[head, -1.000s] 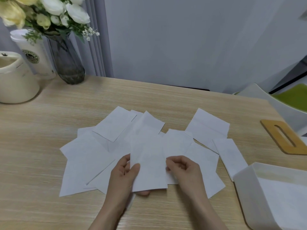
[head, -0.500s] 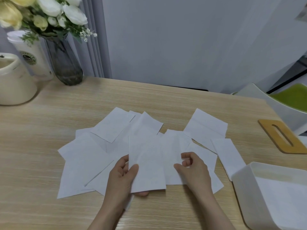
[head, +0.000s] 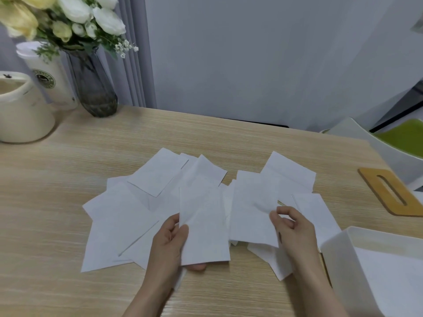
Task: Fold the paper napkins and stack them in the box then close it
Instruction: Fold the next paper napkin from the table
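The worktop (head: 68,202) was pale wood-grain laminate, matt and finely streaked. The napkins (head: 119,216) were thin white paper — soft, faintly textured, unglossed. The box (head: 338,248) looked like smooth white plastic with a dull sheen; its lid (head: 389,193) was light wood. The vase (head: 93,88) was smoky faceted glass — glossy.

1. Napkins (head: 128,216): thin white paper rectangles, spread in a loose overlapping fan across the middle of the table, lying flat.
2. One folded napkin (head: 203,227) stands out at the near centre, a narrow upright rectangle raised off the pile.
3. Another napkin (head: 251,213) just right of it is lifted too, its right edge curling.
4. Box (head: 338,245): white, open-topped, with rounded corners, at the near right edge of the table, partly out of view; pale white inside.
5. Lid (head: 386,193): flat tan wood with a long slot, lying far right, apart from the box.
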{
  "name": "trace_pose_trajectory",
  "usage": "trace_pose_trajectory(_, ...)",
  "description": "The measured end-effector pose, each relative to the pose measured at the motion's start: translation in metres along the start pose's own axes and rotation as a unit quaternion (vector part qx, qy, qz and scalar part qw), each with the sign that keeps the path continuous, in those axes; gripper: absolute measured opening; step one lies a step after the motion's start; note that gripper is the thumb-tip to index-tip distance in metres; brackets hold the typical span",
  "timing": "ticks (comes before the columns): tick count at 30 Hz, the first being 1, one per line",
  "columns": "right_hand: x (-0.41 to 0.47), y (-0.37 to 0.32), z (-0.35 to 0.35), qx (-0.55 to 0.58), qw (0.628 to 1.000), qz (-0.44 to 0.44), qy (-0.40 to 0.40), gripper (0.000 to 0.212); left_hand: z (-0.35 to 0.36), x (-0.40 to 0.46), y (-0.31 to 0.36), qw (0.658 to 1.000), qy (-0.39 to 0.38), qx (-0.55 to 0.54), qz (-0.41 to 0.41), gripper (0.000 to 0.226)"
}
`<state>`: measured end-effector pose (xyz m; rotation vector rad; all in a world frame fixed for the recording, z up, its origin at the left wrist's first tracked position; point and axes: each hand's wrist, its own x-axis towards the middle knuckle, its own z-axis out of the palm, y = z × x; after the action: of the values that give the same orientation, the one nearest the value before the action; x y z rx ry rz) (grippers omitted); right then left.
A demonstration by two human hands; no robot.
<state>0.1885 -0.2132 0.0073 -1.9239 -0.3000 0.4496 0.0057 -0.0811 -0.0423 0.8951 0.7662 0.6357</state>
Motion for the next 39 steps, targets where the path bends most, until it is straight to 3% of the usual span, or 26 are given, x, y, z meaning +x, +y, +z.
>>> trace_pose_trajectory(6,-0.01,-0.01,0.008,0.104,0.99,0.067,-0.069,0.004,0.001,0.001,0.0,0.999,-0.013,-0.031,-0.007,0.019)
trace_pose_trajectory(13,-0.031,-0.008,0.046,0.09,0.983,0.066,-0.148,0.008,-0.002,0.003,-0.005,1.0,-0.007,0.016,0.012,0.019)
trace_pose_trajectory(18,-0.033,-0.007,0.058,0.051,0.989,0.033,-0.134,0.007,-0.001,0.002,-0.003,1.0,-0.01,0.003,0.013,0.012)
trace_pose_trajectory(39,-0.035,0.002,0.059,0.013,0.995,-0.009,-0.097,0.011,-0.003,-0.003,0.006,1.0,-0.02,-0.014,-0.009,0.028)
